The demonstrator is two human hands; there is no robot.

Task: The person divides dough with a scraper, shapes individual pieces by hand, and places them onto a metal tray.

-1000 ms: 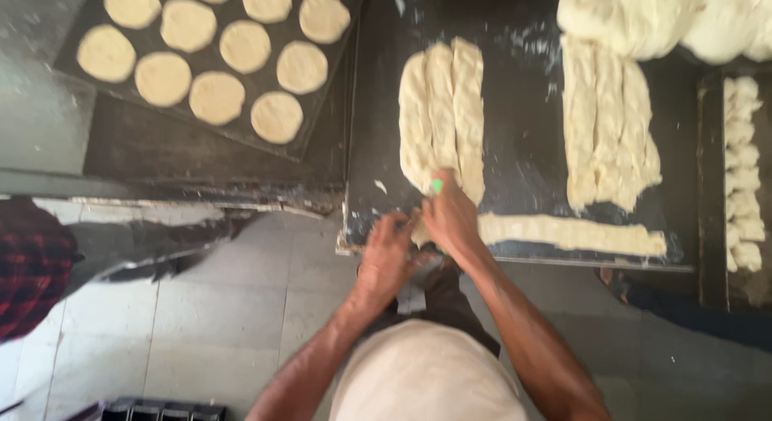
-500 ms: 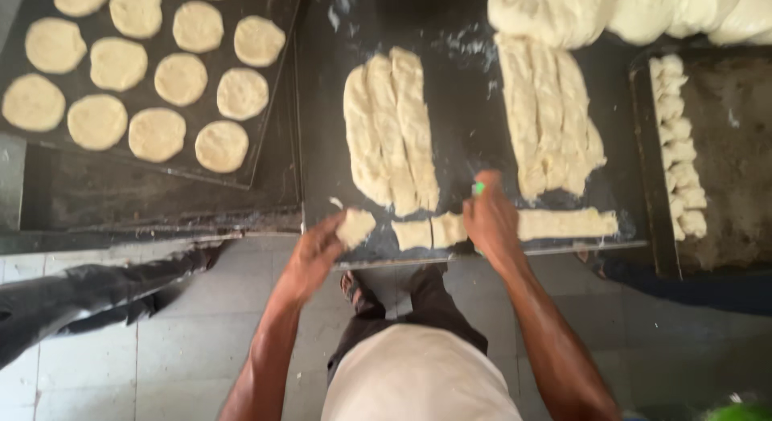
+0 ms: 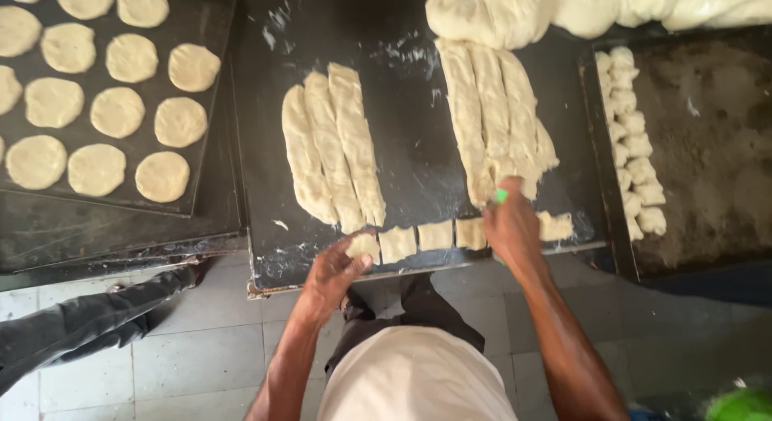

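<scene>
Left hand (image 3: pixel 336 270) at near edge of dark work board (image 3: pixel 410 147), fingers pinching leftmost cut dough piece (image 3: pixel 364 246). Right hand (image 3: pixel 510 225) clenched round green-handled cutter (image 3: pixel 501 197), pressing on row of cut dough squares (image 3: pixel 418 238) along near edge. Two groups of long dough strips (image 3: pixel 334 143) farther on board; big dough mass (image 3: pixel 490 15) far right. Left tray (image 3: pixel 211 59) holds flat dough rounds (image 3: pixel 117 112). Right tray (image 3: pixel 708 147) holds column of small dough lumps (image 3: pixel 631 139) at its left side.

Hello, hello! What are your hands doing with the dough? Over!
Left hand grips end dough square. Right hand holds green cutter on the strip. Squares in a row between. Nothing blocking.
</scene>
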